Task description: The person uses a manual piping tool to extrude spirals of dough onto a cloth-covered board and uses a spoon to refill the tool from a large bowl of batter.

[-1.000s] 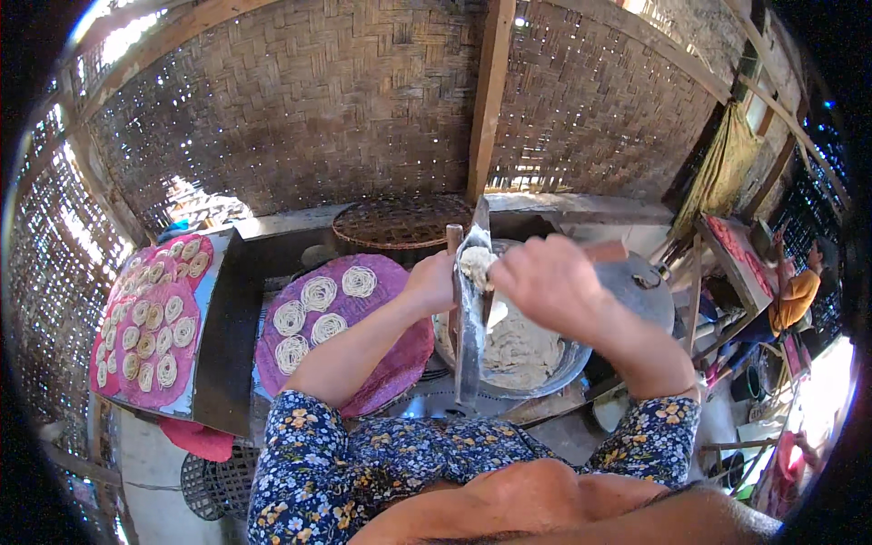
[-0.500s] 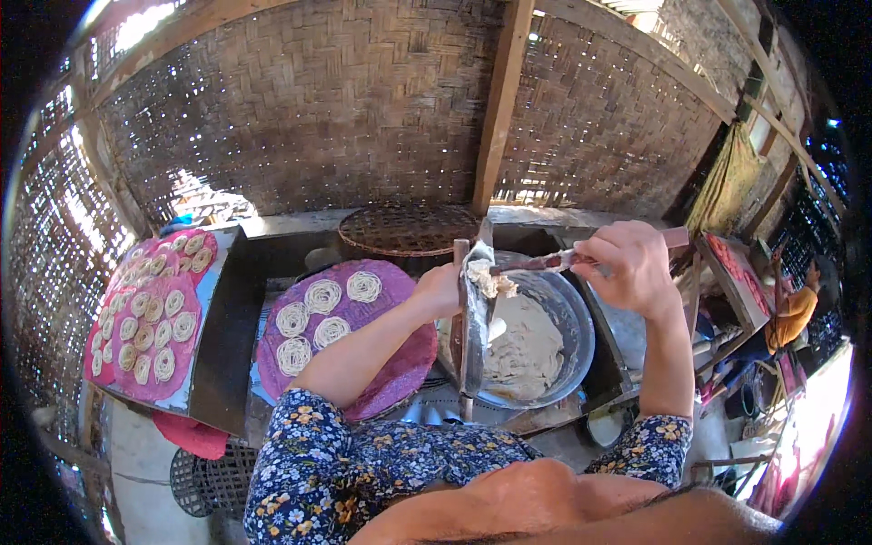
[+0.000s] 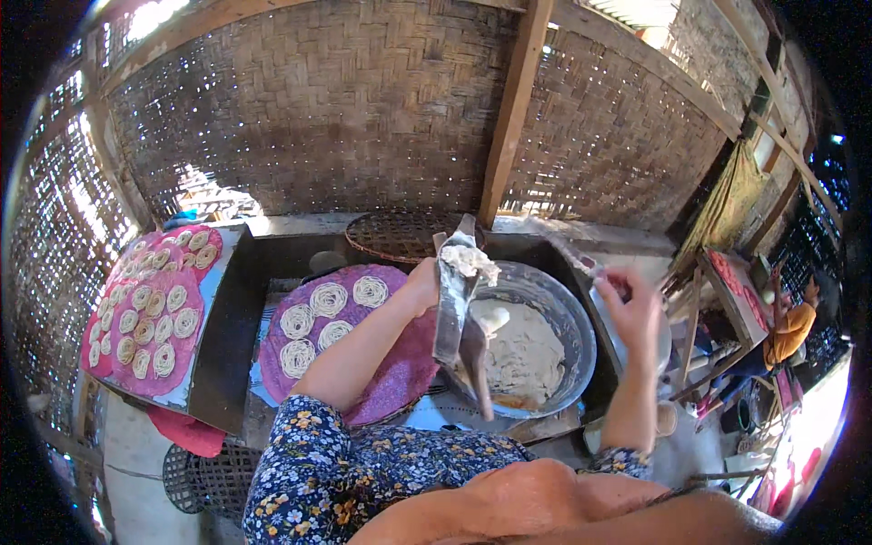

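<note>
My left hand (image 3: 422,284) is closed round a long wooden press (image 3: 449,327), tilted over the near side of a basin. A lump of pale dough (image 3: 468,262) sits at the press's upper part. In my closed right hand (image 3: 633,307) is a flat scraper (image 3: 565,247), smeared by motion, its blade pointing up and left, apart from the press. Sticky batter-like dough (image 3: 527,359) fills the bottom of the metal basin (image 3: 591,341). Left of it, a round tray with purple-pink cloth (image 3: 400,381) bears several pale noodle coils (image 3: 329,299); my left forearm crosses above it.
At the far left, a slanted board with pink cloth (image 3: 173,380) holds many coils. A flat woven basket (image 3: 400,234) lies by the bamboo wall (image 3: 345,109). A wooden post (image 3: 518,109) rises behind. Another person (image 3: 790,318) in orange is at the right.
The press has tipped, its lower end swinging toward the right over the basin. My right hand has moved down and nearer, drawing the scraper away from the dough on the press.
</note>
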Action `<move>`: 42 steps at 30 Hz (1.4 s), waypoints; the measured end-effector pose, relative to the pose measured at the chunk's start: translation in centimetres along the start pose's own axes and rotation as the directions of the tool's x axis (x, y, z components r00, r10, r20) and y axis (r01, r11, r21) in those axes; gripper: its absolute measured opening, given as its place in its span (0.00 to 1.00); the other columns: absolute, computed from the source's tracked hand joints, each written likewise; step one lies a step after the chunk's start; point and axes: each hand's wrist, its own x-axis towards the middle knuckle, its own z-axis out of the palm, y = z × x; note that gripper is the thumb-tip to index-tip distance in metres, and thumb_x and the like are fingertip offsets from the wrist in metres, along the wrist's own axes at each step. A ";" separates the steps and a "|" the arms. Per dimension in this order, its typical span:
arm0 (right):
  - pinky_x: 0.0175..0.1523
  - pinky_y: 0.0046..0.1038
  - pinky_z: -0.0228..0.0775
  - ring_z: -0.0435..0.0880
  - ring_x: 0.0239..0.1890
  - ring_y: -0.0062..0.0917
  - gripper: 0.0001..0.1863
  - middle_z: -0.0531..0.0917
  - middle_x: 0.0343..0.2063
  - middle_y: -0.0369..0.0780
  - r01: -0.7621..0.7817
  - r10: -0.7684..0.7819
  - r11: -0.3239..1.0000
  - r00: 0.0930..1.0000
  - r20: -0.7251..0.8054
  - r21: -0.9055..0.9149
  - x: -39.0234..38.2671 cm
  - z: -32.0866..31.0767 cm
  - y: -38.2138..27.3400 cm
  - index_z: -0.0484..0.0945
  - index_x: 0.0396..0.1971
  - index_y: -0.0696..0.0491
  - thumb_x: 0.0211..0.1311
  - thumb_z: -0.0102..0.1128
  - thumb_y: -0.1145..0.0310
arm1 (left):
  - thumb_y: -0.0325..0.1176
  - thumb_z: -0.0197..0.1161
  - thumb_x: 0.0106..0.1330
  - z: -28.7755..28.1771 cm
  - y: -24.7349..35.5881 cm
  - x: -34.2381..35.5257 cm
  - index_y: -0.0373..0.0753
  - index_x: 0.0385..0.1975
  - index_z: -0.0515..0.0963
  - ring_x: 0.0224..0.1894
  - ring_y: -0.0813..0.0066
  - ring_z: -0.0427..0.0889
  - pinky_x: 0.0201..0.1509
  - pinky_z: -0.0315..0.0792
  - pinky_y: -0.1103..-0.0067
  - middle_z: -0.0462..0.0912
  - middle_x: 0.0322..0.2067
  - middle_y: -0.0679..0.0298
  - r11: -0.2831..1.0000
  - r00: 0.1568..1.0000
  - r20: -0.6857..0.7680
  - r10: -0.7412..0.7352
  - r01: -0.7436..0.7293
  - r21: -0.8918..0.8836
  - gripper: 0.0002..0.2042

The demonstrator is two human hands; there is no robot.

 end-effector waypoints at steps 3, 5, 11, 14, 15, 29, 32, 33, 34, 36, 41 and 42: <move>0.32 0.19 0.64 0.71 0.26 0.14 0.07 0.76 0.21 0.33 -0.387 0.360 0.869 0.922 0.141 0.308 -5.0 5.7 3.8 0.74 0.29 0.57 0.55 0.57 0.68 | 0.32 0.60 0.53 0.8 2.2 0.3 0.38 0.47 0.70 0.43 0.70 0.76 0.49 0.70 0.76 0.77 0.41 0.61 0.897 0.995 0.072 0.074 -0.034 -0.440 0.19; 0.27 0.15 0.59 0.69 0.22 0.11 0.07 0.74 0.19 0.31 -0.501 0.423 0.692 0.865 0.270 0.519 -7.3 8.8 3.4 0.74 0.29 0.55 0.57 0.55 0.67 | 0.29 0.66 0.47 1.4 2.0 0.9 0.37 0.46 0.70 0.44 0.71 0.75 0.49 0.70 0.76 0.76 0.41 0.61 0.919 0.937 -0.008 0.348 -0.343 -0.192 0.23; 0.24 0.14 0.58 0.68 0.20 0.10 0.07 0.74 0.18 0.31 -0.488 0.327 0.669 0.870 0.368 0.561 -5.7 9.3 -1.3 0.75 0.30 0.56 0.56 0.56 0.68 | 0.36 0.51 0.60 4.6 1.7 -1.1 0.39 0.49 0.69 0.43 0.66 0.76 0.50 0.68 0.74 0.77 0.42 0.59 0.633 0.949 0.112 0.294 -0.281 0.721 0.17; 0.28 0.16 0.64 0.73 0.22 0.12 0.09 0.77 0.20 0.33 -0.338 0.240 0.819 0.936 0.258 0.464 -6.0 9.5 -0.6 0.77 0.30 0.58 0.52 0.61 0.68 | 0.34 0.56 0.56 5.2 1.3 -1.1 0.41 0.47 0.71 0.43 0.70 0.75 0.49 0.67 0.76 0.77 0.42 0.61 0.987 0.993 -0.004 0.115 -0.114 -0.111 0.17; 0.30 0.17 0.67 0.75 0.23 0.14 0.10 0.79 0.21 0.35 -0.312 0.231 0.871 0.942 0.244 0.379 -6.3 8.6 -0.2 0.78 0.30 0.57 0.50 0.62 0.67 | 0.32 0.58 0.55 5.1 1.3 -1.3 0.41 0.45 0.72 0.41 0.72 0.76 0.46 0.69 0.77 0.77 0.40 0.62 0.984 0.994 -0.014 0.105 -0.106 -0.145 0.17; 0.26 0.24 0.69 0.78 0.19 0.29 0.09 0.77 0.15 0.40 0.214 -0.226 0.971 0.966 -0.124 -0.105 -6.5 6.9 -1.2 0.78 0.22 0.56 0.39 0.67 0.70 | 0.44 0.59 0.50 3.6 -0.7 0.3 0.46 0.39 0.76 0.38 0.56 0.78 0.39 0.72 0.69 0.79 0.35 0.55 0.894 0.985 -0.158 0.067 0.011 0.447 0.17; 0.26 0.23 0.69 0.79 0.19 0.28 0.08 0.78 0.17 0.40 0.011 -0.012 0.985 1.000 0.000 0.173 -7.3 6.7 -0.4 0.78 0.22 0.57 0.40 0.67 0.70 | 0.44 0.59 0.50 3.1 -0.9 -0.2 0.44 0.39 0.76 0.38 0.56 0.78 0.39 0.72 0.69 0.79 0.34 0.55 1.000 0.982 -0.189 0.008 -0.008 -0.001 0.17; 0.26 0.23 0.69 0.79 0.19 0.28 0.08 0.79 0.17 0.41 -0.075 0.069 0.973 0.997 0.037 0.220 -7.2 6.5 0.1 0.78 0.23 0.57 0.41 0.67 0.70 | 0.31 0.55 0.57 3.6 0.7 -0.6 0.37 0.39 0.76 0.35 0.77 0.77 0.41 0.70 0.79 0.79 0.34 0.66 0.992 0.980 -0.162 -0.114 0.120 0.027 0.11; 0.27 0.23 0.69 0.79 0.20 0.28 0.08 0.79 0.18 0.41 -0.157 0.140 0.951 0.987 0.083 0.265 -7.0 6.4 0.4 0.78 0.23 0.57 0.42 0.66 0.70 | 0.32 0.55 0.57 3.9 1.3 -0.6 0.38 0.39 0.76 0.35 0.75 0.78 0.42 0.70 0.78 0.80 0.35 0.65 0.981 0.984 -0.169 -0.053 0.083 0.177 0.11; 0.28 0.24 0.71 0.79 0.20 0.28 0.09 0.80 0.19 0.42 -0.100 0.112 0.986 0.990 -0.086 0.134 -6.1 7.4 1.1 0.78 0.24 0.57 0.42 0.66 0.69 | 0.34 0.56 0.56 4.4 2.0 -0.6 0.39 0.39 0.76 0.36 0.72 0.78 0.42 0.70 0.77 0.80 0.35 0.64 0.887 0.986 -0.150 0.069 0.008 0.461 0.12; 0.24 0.25 0.70 0.79 0.19 0.29 0.08 0.79 0.17 0.40 0.172 -0.185 0.980 0.973 -0.136 -0.098 -6.5 7.7 -0.1 0.78 0.23 0.56 0.41 0.66 0.71 | 0.47 0.62 0.45 3.7 -0.4 -0.1 0.42 0.36 0.76 0.35 0.54 0.78 0.38 0.71 0.68 0.80 0.30 0.54 0.814 0.972 -0.181 0.147 -0.015 0.581 0.20; 0.24 0.25 0.70 0.79 0.18 0.29 0.08 0.79 0.17 0.40 0.200 -0.209 0.976 0.972 -0.110 -0.088 -6.9 7.5 -0.5 0.78 0.23 0.56 0.40 0.66 0.72 | 0.47 0.63 0.45 3.0 -2.6 0.5 0.42 0.36 0.77 0.35 0.54 0.78 0.38 0.71 0.68 0.80 0.30 0.54 0.916 0.969 -0.231 0.085 0.015 0.401 0.20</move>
